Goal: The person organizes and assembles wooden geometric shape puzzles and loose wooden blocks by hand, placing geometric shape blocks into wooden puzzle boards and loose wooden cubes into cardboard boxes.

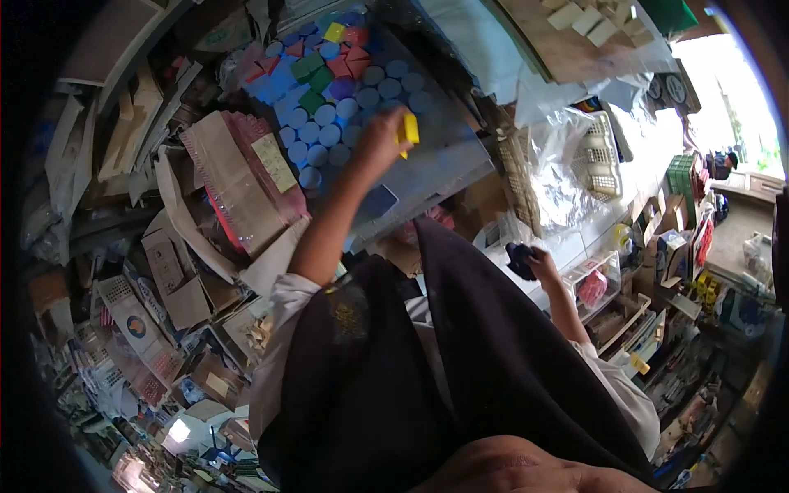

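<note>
My left hand (380,141) is closed around a yellow block (408,131) and hovers over the right part of a blue-grey work table (444,168). Close beside it on the table stand rows of light-blue round pieces (329,135). Behind these lie green blocks (309,67), red blocks (355,62), a purple piece (342,88) and another yellow block (334,32). Lower on the right, away from the table, my right hand (540,268) grips a dark, bunched thing (519,260) that looks like cloth; its exact kind is not clear.
Left of the table sits a cardboard box (234,177) with pink plastic. To the right are a cream plastic basket (600,156) with clear plastic sheeting (563,185) and a board (567,49) bearing wooden pieces. A clear bin (593,283) stands past my right hand.
</note>
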The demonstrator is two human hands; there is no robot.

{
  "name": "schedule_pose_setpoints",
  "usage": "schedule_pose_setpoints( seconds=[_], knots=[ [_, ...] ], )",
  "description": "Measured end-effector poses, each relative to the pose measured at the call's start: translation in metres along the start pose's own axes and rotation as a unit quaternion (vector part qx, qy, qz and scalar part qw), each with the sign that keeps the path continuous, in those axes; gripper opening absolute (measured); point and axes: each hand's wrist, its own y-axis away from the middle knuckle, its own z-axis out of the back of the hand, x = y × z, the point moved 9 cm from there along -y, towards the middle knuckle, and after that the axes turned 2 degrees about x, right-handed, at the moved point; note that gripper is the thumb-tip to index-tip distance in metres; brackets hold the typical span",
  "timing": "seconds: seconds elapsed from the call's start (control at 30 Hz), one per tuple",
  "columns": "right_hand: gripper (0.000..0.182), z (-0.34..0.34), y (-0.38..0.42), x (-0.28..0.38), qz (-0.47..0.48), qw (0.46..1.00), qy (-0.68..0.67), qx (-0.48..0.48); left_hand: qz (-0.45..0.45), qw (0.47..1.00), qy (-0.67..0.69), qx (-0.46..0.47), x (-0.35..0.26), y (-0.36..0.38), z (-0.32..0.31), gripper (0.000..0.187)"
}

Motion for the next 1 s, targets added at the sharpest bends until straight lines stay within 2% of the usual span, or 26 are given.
schedule_pose_setpoints(
  seconds=[0.07,0.2,0.23,0.27,0.3,0.33,0.37,0.4,0.43,0.47,0.5,0.53,0.57,0.6,0.63,0.67,0.7,0.73,0.8,0.83,0.87,0.9,0.93,0.97,1.0],
  knots=[
    [0.014,0.003,-0.01,0.012,0.055,0.998,-0.04,-0.011,0.016,0.994,-0.107,0.026,-0.003,0.013,-0.057,0.054],
    [0.019,0.012,0.0,0.052,0.155,0.987,-0.018,0.026,0.066,0.971,-0.218,0.072,-0.012,0.028,-0.077,0.058],
    [0.019,0.016,0.012,0.071,0.161,0.986,-0.022,0.03,0.077,0.983,-0.165,0.007,-0.028,0.036,-0.053,0.055],
    [0.018,0.015,0.029,0.099,0.17,0.979,-0.098,0.06,0.087,0.988,-0.112,-0.058,-0.039,0.046,-0.033,0.051],
    [0.018,0.011,0.038,0.12,0.177,0.964,-0.175,0.089,0.089,0.991,-0.039,-0.09,-0.038,0.057,-0.025,0.041],
    [0.022,0.01,0.036,0.141,0.231,0.951,-0.185,0.091,0.087,0.991,-0.048,-0.092,-0.044,0.064,-0.028,0.041],
    [0.025,0.008,0.036,0.163,0.284,0.934,-0.194,0.093,0.187,0.95,0.23,-0.095,-0.027,0.078,-0.042,0.04],
    [0.027,0.002,0.063,0.207,0.301,0.912,-0.255,0.114,0.268,0.826,0.488,-0.09,-0.024,0.093,-0.067,0.039],
    [0.027,-0.002,0.07,0.232,0.352,0.905,-0.226,0.072,0.272,0.754,0.587,-0.114,-0.044,0.1,-0.081,0.033],
    [0.027,-0.014,0.07,0.243,0.373,0.894,-0.245,0.044,0.269,0.757,0.583,-0.118,-0.052,0.098,-0.096,0.033],
    [0.03,-0.028,0.077,0.257,0.443,0.885,-0.143,0.006,0.253,0.665,0.692,-0.125,-0.057,0.097,-0.121,0.029],
    [0.036,-0.044,0.112,0.286,0.592,0.805,-0.015,-0.03,0.231,0.557,0.787,-0.13,-0.066,0.097,-0.142,0.025],
    [0.042,-0.071,0.098,0.277,0.576,0.81,0.084,-0.077,0.201,0.562,0.792,-0.127,-0.086,0.092,-0.143,0.026],
    [0.043,-0.07,0.1,0.278,0.589,0.796,0.09,-0.105,0.174,0.565,0.797,-0.125,-0.104,0.092,-0.143,0.029],
    [0.042,-0.066,0.091,0.273,0.579,0.805,0.07,-0.108,0.227,0.553,0.782,-0.177,-0.093,0.097,-0.148,0.032],
    [0.042,-0.061,0.076,0.271,0.572,0.811,0.051,-0.112,0.226,0.552,0.782,-0.181,-0.096,0.1,-0.153,0.032],
    [0.036,-0.058,0.058,0.269,0.579,0.813,-0.03,-0.054,0.26,0.555,0.76,-0.218,-0.098,0.11,-0.155,0.033],
    [0.029,-0.047,0.043,0.263,0.505,0.858,-0.053,-0.075,0.294,0.557,0.735,-0.252,-0.099,0.12,-0.156,0.035],
    [0.026,-0.018,0.027,0.252,0.422,0.883,-0.185,-0.093,0.3,0.565,0.728,-0.248,-0.099,0.131,-0.159,0.04],
    [0.03,-0.012,0.054,0.263,0.489,0.852,-0.161,-0.091,0.266,0.585,0.726,-0.247,-0.095,0.128,-0.153,0.043],
    [0.033,-0.025,0.086,0.272,0.589,0.8,-0.053,-0.102,0.231,0.603,0.723,-0.245,-0.093,0.123,-0.148,0.046],
    [0.034,-0.041,0.11,0.269,0.634,0.754,0.048,-0.165,0.195,0.634,0.718,-0.21,-0.105,0.116,-0.145,0.051],
    [0.036,-0.057,0.131,0.267,0.666,0.695,0.149,-0.225,0.159,0.573,0.788,-0.158,-0.134,0.109,-0.144,0.056],
    [0.031,-0.05,0.128,0.27,0.658,0.717,0.104,-0.206,0.173,0.575,0.782,-0.165,-0.13,0.112,-0.145,0.051],
    [0.031,-0.046,0.122,0.272,0.659,0.716,0.107,-0.205,0.183,0.578,0.776,-0.175,-0.125,0.111,-0.145,0.046]
  ],
)
